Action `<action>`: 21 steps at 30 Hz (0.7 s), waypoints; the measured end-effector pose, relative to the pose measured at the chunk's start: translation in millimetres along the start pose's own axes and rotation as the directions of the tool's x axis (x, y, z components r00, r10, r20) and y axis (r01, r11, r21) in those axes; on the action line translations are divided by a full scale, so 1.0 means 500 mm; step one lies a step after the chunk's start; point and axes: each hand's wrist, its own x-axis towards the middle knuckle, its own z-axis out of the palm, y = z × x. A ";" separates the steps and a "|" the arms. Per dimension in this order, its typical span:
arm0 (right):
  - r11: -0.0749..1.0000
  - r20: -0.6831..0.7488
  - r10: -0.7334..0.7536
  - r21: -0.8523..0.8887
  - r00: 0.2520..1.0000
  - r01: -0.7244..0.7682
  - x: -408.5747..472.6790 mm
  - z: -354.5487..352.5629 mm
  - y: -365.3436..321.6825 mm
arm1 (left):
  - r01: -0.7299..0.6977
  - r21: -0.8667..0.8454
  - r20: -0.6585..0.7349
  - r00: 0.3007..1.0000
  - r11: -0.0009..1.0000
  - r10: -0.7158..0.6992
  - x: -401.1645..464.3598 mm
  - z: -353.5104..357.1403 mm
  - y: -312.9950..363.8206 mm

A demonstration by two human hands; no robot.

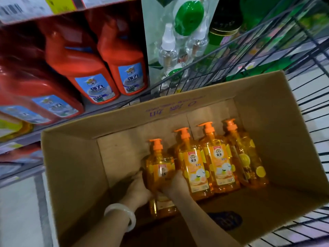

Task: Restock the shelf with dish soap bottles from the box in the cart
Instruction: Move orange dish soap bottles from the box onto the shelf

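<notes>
Down in the frame's lower middle, a cardboard box (74,175) in the wire cart (311,97) holds four orange dish soap bottles. Left hand (138,187) and right hand (175,184) clasp the leftmost bottle (161,168) from either side; three more bottles (222,163) stand beside it. Red jugs (85,68) fill the shelf (21,138) at upper left, apparently blurred.

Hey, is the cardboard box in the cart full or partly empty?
Partly empty: the cardboard box holds four orange bottles, with bare floor showing on its left.
</notes>
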 end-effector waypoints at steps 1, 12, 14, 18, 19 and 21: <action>1.000 -0.005 -0.025 -0.019 1.000 0.025 0.002 -0.007 0.006 | 0.013 -0.010 0.002 1.000 1.000 -0.013 0.003 -0.001 -0.004; 0.978 0.322 -0.068 0.208 0.944 -0.001 0.020 -0.009 0.028 | 0.069 -0.032 0.080 0.995 0.997 -0.067 0.023 0.001 -0.023; 0.975 0.315 -0.071 0.222 0.947 -0.001 0.018 -0.003 0.025 | 0.075 -0.052 0.080 0.994 0.996 -0.071 0.017 -0.002 -0.024; 0.967 0.271 -0.143 0.242 0.952 0.076 -0.005 -0.009 0.022 | 0.005 -0.081 0.037 0.999 0.997 -0.002 -0.019 -0.012 -0.011; 0.963 0.252 -0.168 0.247 0.953 0.104 -0.016 -0.017 0.018 | -0.014 -0.078 0.016 1.000 0.997 0.015 -0.034 -0.019 -0.003; 0.950 0.199 -0.220 0.267 0.955 0.163 -0.043 -0.035 0.007 | -0.066 -0.081 -0.012 0.998 0.994 0.065 -0.067 -0.034 0.014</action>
